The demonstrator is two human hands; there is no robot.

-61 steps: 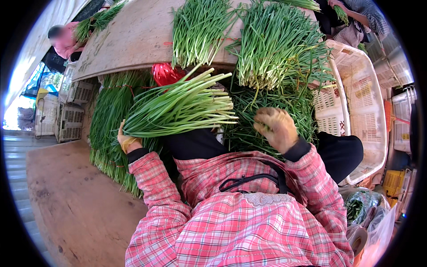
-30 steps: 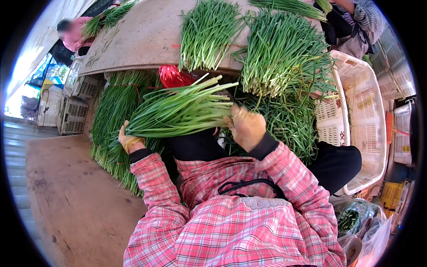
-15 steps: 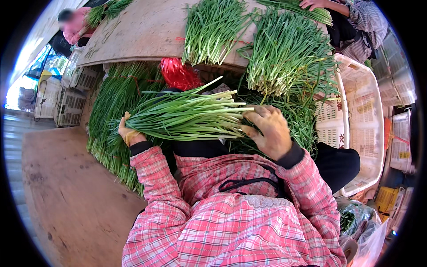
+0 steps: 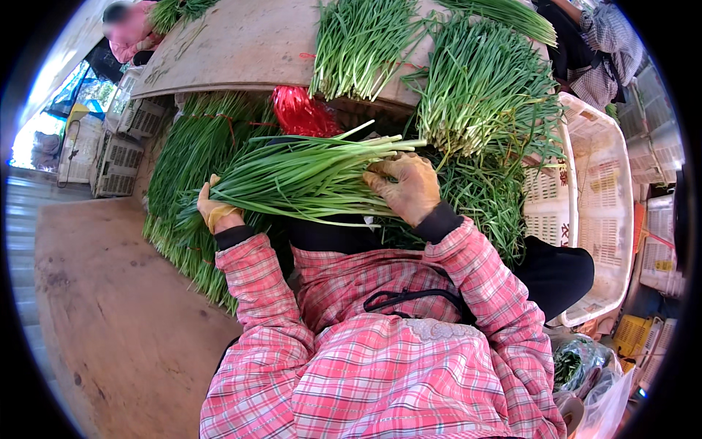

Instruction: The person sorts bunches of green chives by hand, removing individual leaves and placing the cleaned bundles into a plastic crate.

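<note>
A loose bunch of garlic chives [image 4: 300, 175] lies across my lap, green leaf tips to the left and pale stem ends to the right. My left hand [image 4: 216, 208], in a thin yellowish glove, is closed round the leafy end, its thumb up in front of the leaves. At the stem end my right hand [image 4: 409, 192], gloved alike, has its fingers and thumb closed on the stems. A few stalks stick out past it, and one stands up at an angle above the others. The leaves partly hide the left fingers.
Piled chives [image 4: 190, 154] lie to the left, with loose leaves [image 4: 482, 197] to the right. Stacked bunches [image 4: 486, 88] rest on a wooden board [image 4: 234, 51] ahead. Red plastic ties [image 4: 301, 113] hang at its edge. A white crate [image 4: 603, 212] stands right. Two people sit beyond the board.
My right hand has moved left along the bunch and closed on the stems, from a looser reach at their ends. The left hand keeps its hold. The view has shifted slightly.
</note>
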